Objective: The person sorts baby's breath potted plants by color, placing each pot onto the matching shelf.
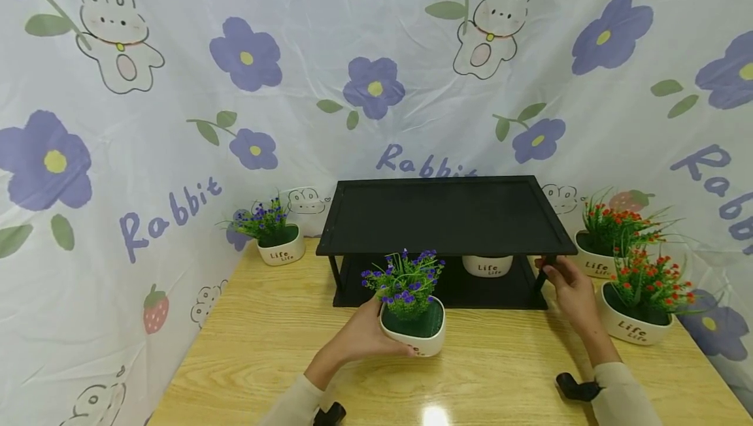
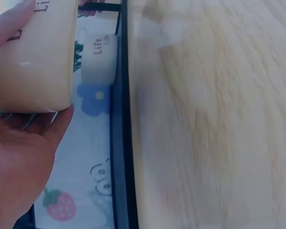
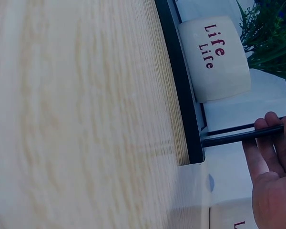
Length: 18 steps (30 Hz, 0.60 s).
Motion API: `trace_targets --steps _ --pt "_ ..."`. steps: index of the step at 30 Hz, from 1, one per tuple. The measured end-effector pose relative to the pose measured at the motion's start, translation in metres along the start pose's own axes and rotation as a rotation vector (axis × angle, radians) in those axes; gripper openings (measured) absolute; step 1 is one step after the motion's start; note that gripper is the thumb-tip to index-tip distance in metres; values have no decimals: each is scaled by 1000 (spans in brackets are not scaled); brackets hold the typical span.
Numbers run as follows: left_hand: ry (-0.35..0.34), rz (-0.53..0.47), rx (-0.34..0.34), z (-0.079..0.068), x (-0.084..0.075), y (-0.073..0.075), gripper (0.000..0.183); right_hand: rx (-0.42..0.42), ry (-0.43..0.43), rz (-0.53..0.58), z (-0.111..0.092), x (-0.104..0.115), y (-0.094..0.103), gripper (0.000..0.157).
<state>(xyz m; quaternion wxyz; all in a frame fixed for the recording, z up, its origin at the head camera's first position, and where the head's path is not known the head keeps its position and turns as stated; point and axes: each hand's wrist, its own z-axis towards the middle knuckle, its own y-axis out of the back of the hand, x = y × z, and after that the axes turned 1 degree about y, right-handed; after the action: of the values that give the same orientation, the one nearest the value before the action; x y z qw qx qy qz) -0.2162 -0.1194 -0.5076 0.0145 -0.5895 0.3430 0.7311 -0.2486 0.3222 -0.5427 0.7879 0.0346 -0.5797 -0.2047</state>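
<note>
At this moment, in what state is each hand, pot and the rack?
Black rack: standing on table.
Left hand: holding purple-flowered pot.
Held pot: roughly upright.
Right hand: gripping rack's front right post.
Pot inside rack: upright on lower shelf.
Leftmost pot: upright on table.
Rightmost pot: upright on table.
Farther red-flowered pot: upright on table.

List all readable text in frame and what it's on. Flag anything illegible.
"Rabbit": cloth, three times; middle one clipped by the shelf, right one cut by the frame edge.
"Life Life": left pot.
"Life Life": middle pot.
"Life Life": front right pot.
"Life Life": rear right pot, small.
"Li": held pot, in the left wrist view; other lettering partly covered by the left hand, not fully readable.
</note>
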Motion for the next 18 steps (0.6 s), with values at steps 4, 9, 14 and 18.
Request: trace_targets --steps 4,9,14,18 --pt "39 12 6 8 2 -8 117 1 19 16 1 -2 -1 37" --pt "52 47 15 20 5 -16 121 -4 15 -5 2 -1 -1 35" --pt "29 41 25 32 13 -22 121 -13 20 -15 2 1 -1 34" --pt "36 30 33 40 17 -27 122 -12 17 0 2 0 0 36"
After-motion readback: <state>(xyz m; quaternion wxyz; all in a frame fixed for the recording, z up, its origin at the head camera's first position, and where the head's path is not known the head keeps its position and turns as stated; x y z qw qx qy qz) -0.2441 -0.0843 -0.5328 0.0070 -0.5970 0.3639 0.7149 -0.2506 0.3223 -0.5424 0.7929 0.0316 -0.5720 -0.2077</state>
